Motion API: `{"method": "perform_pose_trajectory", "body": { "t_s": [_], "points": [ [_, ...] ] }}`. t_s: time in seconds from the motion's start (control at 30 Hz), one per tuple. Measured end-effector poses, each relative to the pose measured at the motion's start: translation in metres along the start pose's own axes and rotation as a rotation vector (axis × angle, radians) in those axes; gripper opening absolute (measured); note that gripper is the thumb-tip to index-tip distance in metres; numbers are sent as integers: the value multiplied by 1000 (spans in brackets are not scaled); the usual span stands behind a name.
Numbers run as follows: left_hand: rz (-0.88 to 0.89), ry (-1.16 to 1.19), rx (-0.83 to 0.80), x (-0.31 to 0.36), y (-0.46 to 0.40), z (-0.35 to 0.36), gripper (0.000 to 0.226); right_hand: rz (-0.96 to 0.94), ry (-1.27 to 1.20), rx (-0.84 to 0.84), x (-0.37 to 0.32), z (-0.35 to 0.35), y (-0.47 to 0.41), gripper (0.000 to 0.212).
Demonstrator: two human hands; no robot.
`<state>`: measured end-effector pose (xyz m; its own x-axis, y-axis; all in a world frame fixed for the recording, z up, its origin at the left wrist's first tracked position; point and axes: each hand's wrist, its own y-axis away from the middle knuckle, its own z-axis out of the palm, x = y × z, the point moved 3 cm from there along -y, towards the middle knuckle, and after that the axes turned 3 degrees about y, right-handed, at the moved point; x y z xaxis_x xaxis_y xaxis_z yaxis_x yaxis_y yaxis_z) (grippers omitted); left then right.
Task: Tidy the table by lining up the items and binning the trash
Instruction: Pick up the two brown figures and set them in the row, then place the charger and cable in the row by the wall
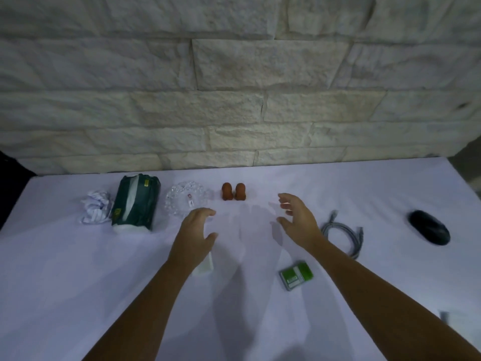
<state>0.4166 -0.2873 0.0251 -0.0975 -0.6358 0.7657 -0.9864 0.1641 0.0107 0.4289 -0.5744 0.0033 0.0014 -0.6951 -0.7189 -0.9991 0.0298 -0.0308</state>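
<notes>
Along the back of the white table [78,269] lie a crumpled white paper [95,211], a dark green tissue pack [135,203], a clear glass dish [185,201] and two brown eggs [233,191]. To the right are a coiled grey cable [343,234], a black mouse [429,227] and a small green device [296,274]. My left hand [196,230] hovers open just right of the dish. My right hand [296,218] hovers open left of the cable. A white object [205,267] shows partly under my left wrist.
A pale stone wall [234,87] stands right behind the table. The table's right edge runs near the mouse, and a small grey item [444,315] lies at the front right. The left edge drops into darkness.
</notes>
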Motion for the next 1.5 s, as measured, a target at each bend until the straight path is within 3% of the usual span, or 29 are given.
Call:
{"method": "perform_pose_trajectory", "body": {
  "t_s": [0.2,0.37,0.5,0.7,0.87,1.07,1.3,1.5],
  "points": [
    [-105,-48,-73,-6,37,4,50,89,109,41,12,-49,60,47],
    [-216,-246,-151,-11,55,10,77,240,295,127,28,-76,90,27],
    [-270,-332,-165,-14,68,16,81,429,444,170,45,-99,102,37],
    [-269,-329,-94,-12,75,25,71,863,548,43,80,-111,108,73],
    [-270,-321,-67,-7,77,28,55,1008,574,-127,99,-108,109,59],
    [-251,-247,-69,4,73,33,57,964,719,-193,101,-103,107,8],
    [-78,-205,-75,61,16,61,61,674,770,-5,107,-122,67,25],
    [25,-228,-123,105,-53,98,59,422,896,19,85,-135,-16,40]
  ]
}}
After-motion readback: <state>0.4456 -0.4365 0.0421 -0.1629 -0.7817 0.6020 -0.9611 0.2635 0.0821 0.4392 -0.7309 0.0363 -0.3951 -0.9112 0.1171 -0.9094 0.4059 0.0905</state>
